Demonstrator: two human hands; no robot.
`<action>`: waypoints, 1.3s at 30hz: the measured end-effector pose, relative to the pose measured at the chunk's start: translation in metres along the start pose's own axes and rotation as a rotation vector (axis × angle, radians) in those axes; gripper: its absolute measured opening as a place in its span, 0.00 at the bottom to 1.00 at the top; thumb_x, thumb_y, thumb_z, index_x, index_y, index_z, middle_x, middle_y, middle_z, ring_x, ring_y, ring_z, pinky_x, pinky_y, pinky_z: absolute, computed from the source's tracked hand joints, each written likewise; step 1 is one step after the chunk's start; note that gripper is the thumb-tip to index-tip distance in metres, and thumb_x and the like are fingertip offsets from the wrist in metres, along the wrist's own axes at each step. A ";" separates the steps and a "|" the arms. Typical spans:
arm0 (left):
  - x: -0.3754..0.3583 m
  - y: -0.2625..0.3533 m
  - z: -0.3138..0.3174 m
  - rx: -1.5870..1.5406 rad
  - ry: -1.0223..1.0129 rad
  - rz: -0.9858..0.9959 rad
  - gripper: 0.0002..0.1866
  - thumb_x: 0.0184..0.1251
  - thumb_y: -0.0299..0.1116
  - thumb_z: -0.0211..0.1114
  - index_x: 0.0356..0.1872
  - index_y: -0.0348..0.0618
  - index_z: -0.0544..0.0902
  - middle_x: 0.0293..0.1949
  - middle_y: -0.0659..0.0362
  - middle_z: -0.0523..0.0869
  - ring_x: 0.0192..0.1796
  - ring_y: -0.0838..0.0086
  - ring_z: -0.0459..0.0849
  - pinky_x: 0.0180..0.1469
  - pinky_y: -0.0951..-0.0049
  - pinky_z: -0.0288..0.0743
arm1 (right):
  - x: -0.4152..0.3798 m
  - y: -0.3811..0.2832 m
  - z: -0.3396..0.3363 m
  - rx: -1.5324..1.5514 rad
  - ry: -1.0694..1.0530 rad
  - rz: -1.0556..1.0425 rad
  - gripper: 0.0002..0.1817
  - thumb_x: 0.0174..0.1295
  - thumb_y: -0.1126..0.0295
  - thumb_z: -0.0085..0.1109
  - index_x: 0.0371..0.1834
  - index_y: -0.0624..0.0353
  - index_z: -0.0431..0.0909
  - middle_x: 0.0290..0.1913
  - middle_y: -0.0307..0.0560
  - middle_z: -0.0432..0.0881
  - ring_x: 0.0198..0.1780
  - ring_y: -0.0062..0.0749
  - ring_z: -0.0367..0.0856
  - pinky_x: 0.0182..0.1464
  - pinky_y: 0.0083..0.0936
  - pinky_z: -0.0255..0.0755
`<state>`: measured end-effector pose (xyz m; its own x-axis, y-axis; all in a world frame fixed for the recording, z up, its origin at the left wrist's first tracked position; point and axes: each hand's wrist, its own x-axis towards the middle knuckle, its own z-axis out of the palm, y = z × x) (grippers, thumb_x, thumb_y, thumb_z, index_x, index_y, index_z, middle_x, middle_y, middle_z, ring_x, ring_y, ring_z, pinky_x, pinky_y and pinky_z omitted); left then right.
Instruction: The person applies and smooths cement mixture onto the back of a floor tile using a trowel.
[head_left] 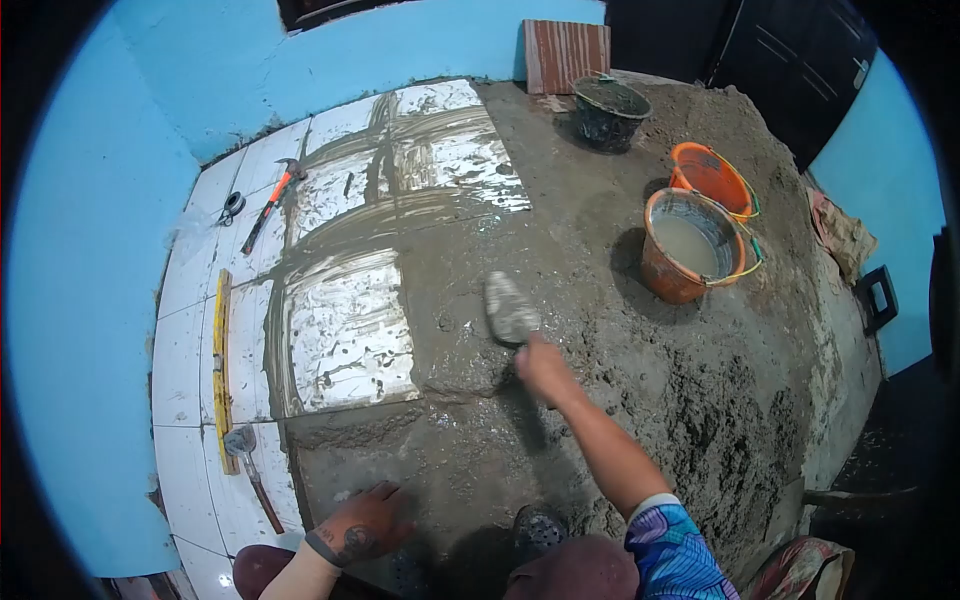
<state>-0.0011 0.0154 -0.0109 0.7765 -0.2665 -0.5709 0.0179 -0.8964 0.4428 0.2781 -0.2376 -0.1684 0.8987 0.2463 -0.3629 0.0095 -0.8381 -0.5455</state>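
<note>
**Mortar bed and tools, floor-tiling corner**

1. Right hand (545, 368): closed around the handle of a trowel (510, 308), arm reaching out toward 12 o'clock. The blade lies flat on the wet mortar bed (600, 400), at about the centre of the view, a posture that suits spreading or smoothing. The grip itself is partly covered by the knuckles.

2. Left hand (362, 525): at 7 o'clock, fingers spread, palm pressed down on the mortar beside the laid tiles (345, 330); it holds nothing and seems to serve as a prop for the leaning body.

3. Tiles: white, at 10 o'clock, several smeared with grey slurry.

4. On the tiles, kept off the wet bed: a yellow level (221, 370) at 9 o'clock, a rubber mallet (245, 450) at 8 o'clock, an orange-handled hammer (270, 205) at 10 o'clock. A small dark item beside the hammer is too small to identify.

5. Buckets: two orange (690, 250), the nearer holding cloudy liquid, at 2 o'clock; one black (608, 112) at 1 o'clock, contents unclear.

6. The person's knees and a sandal are cut off at 6 o'clock.
</note>
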 end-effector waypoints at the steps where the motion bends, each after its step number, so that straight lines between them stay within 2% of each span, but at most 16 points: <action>1: 0.006 0.000 0.002 0.017 -0.023 -0.002 0.32 0.72 0.46 0.62 0.68 0.32 0.71 0.64 0.38 0.77 0.67 0.44 0.75 0.69 0.53 0.70 | 0.009 -0.006 0.022 -0.035 -0.027 -0.124 0.23 0.71 0.63 0.48 0.59 0.73 0.71 0.43 0.75 0.84 0.49 0.69 0.83 0.56 0.55 0.76; 3: 0.012 0.007 -0.003 0.024 -0.058 -0.004 0.32 0.73 0.46 0.61 0.68 0.33 0.71 0.65 0.38 0.76 0.68 0.44 0.74 0.70 0.54 0.69 | -0.001 -0.047 0.034 -0.080 -0.149 -0.157 0.23 0.70 0.64 0.48 0.60 0.72 0.72 0.47 0.76 0.83 0.52 0.69 0.83 0.59 0.55 0.75; 5: 0.013 0.017 -0.012 -0.007 -0.088 -0.014 0.31 0.73 0.46 0.60 0.68 0.32 0.71 0.65 0.38 0.76 0.68 0.45 0.74 0.70 0.55 0.69 | 0.005 -0.054 0.052 -0.129 -0.181 -0.159 0.23 0.69 0.64 0.47 0.60 0.70 0.72 0.49 0.75 0.83 0.54 0.69 0.82 0.60 0.56 0.74; 8: -0.003 0.003 0.004 -0.009 0.065 0.074 0.30 0.73 0.47 0.59 0.63 0.31 0.73 0.63 0.39 0.77 0.65 0.45 0.77 0.66 0.50 0.71 | 0.015 -0.024 0.042 -0.079 -0.137 -0.067 0.23 0.69 0.64 0.45 0.61 0.68 0.72 0.48 0.75 0.83 0.53 0.69 0.82 0.61 0.57 0.73; 10: -0.017 -0.003 0.005 -0.023 0.121 0.042 0.29 0.72 0.46 0.59 0.63 0.32 0.73 0.62 0.39 0.77 0.65 0.45 0.76 0.66 0.50 0.71 | 0.005 -0.010 0.012 -0.125 -0.073 0.036 0.22 0.70 0.66 0.44 0.63 0.64 0.73 0.53 0.72 0.83 0.57 0.67 0.82 0.61 0.53 0.76; 12: -0.027 -0.004 0.007 -0.039 0.136 0.015 0.28 0.72 0.45 0.60 0.63 0.32 0.73 0.61 0.39 0.78 0.65 0.45 0.76 0.66 0.49 0.71 | 0.002 0.013 -0.004 -0.163 0.014 0.106 0.20 0.70 0.64 0.47 0.60 0.65 0.74 0.50 0.73 0.84 0.53 0.68 0.84 0.57 0.53 0.78; 16: -0.018 0.000 -0.004 -0.031 0.060 0.012 0.31 0.73 0.46 0.60 0.66 0.31 0.71 0.63 0.37 0.76 0.67 0.44 0.75 0.68 0.51 0.70 | -0.007 0.035 0.015 -0.114 0.138 -0.006 0.18 0.71 0.63 0.52 0.51 0.69 0.71 0.35 0.74 0.84 0.43 0.71 0.84 0.48 0.57 0.79; 20: -0.004 0.006 -0.005 -0.015 0.016 0.050 0.32 0.74 0.47 0.60 0.68 0.31 0.70 0.65 0.37 0.76 0.68 0.44 0.73 0.70 0.52 0.68 | -0.032 0.013 0.040 -0.185 -0.055 -0.090 0.20 0.69 0.62 0.49 0.55 0.68 0.72 0.42 0.77 0.83 0.47 0.72 0.83 0.55 0.60 0.75; 23: -0.012 0.006 0.002 0.013 0.150 0.094 0.28 0.73 0.47 0.59 0.62 0.32 0.72 0.60 0.40 0.78 0.67 0.44 0.75 0.65 0.47 0.71 | -0.032 0.033 0.014 -0.161 0.022 0.039 0.20 0.68 0.63 0.49 0.54 0.68 0.72 0.43 0.78 0.83 0.49 0.71 0.83 0.55 0.59 0.76; 27: -0.026 0.006 0.006 0.037 0.160 0.082 0.28 0.72 0.46 0.59 0.63 0.33 0.72 0.61 0.40 0.77 0.66 0.44 0.75 0.65 0.47 0.72 | -0.017 0.042 -0.008 -0.153 0.069 0.034 0.21 0.69 0.62 0.47 0.56 0.69 0.72 0.45 0.75 0.83 0.49 0.70 0.84 0.55 0.58 0.76; 29: -0.021 0.013 0.000 0.047 0.115 0.049 0.28 0.72 0.46 0.59 0.63 0.34 0.72 0.61 0.41 0.77 0.66 0.46 0.76 0.65 0.47 0.72 | 0.006 0.010 0.004 -0.100 0.079 -0.013 0.22 0.70 0.61 0.49 0.58 0.69 0.71 0.42 0.73 0.85 0.46 0.70 0.84 0.52 0.57 0.78; 31: -0.011 0.013 0.002 0.017 0.122 0.089 0.28 0.71 0.46 0.60 0.63 0.34 0.72 0.60 0.41 0.78 0.66 0.46 0.75 0.65 0.47 0.72 | 0.013 -0.056 0.004 -0.109 -0.106 -0.036 0.23 0.71 0.63 0.43 0.60 0.68 0.74 0.53 0.73 0.83 0.57 0.67 0.82 0.61 0.55 0.74; 33: -0.002 0.017 -0.002 0.010 0.064 0.085 0.29 0.72 0.45 0.61 0.65 0.34 0.72 0.61 0.41 0.77 0.66 0.46 0.75 0.66 0.49 0.71 | 0.038 -0.080 0.034 -0.092 -0.091 -0.099 0.23 0.71 0.64 0.43 0.62 0.68 0.74 0.55 0.72 0.82 0.60 0.65 0.81 0.64 0.52 0.73; 35: 0.007 0.023 -0.008 0.009 -0.054 0.025 0.30 0.72 0.45 0.61 0.67 0.33 0.71 0.65 0.39 0.76 0.67 0.44 0.75 0.68 0.53 0.71 | 0.056 -0.073 0.044 -0.071 -0.080 -0.101 0.23 0.70 0.66 0.43 0.63 0.67 0.75 0.56 0.72 0.82 0.61 0.65 0.80 0.65 0.51 0.72; 38: -0.008 0.017 0.001 0.028 0.052 0.051 0.31 0.71 0.44 0.63 0.68 0.34 0.71 0.65 0.39 0.76 0.67 0.43 0.75 0.68 0.53 0.71 | 0.081 -0.031 0.045 -0.012 0.023 -0.034 0.22 0.68 0.69 0.45 0.61 0.68 0.75 0.56 0.71 0.82 0.60 0.64 0.81 0.64 0.49 0.74; 39: -0.013 0.014 0.000 0.025 0.054 0.030 0.31 0.71 0.44 0.63 0.68 0.34 0.70 0.65 0.39 0.76 0.66 0.43 0.75 0.68 0.53 0.71 | 0.069 -0.019 0.025 0.026 0.068 -0.010 0.22 0.67 0.67 0.48 0.59 0.69 0.76 0.55 0.73 0.82 0.59 0.65 0.81 0.63 0.51 0.74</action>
<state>-0.0110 0.0061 0.0032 0.8092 -0.2748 -0.5193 -0.0210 -0.8969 0.4418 0.3290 -0.1930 -0.2019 0.9261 0.2203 -0.3061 0.0078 -0.8226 -0.5686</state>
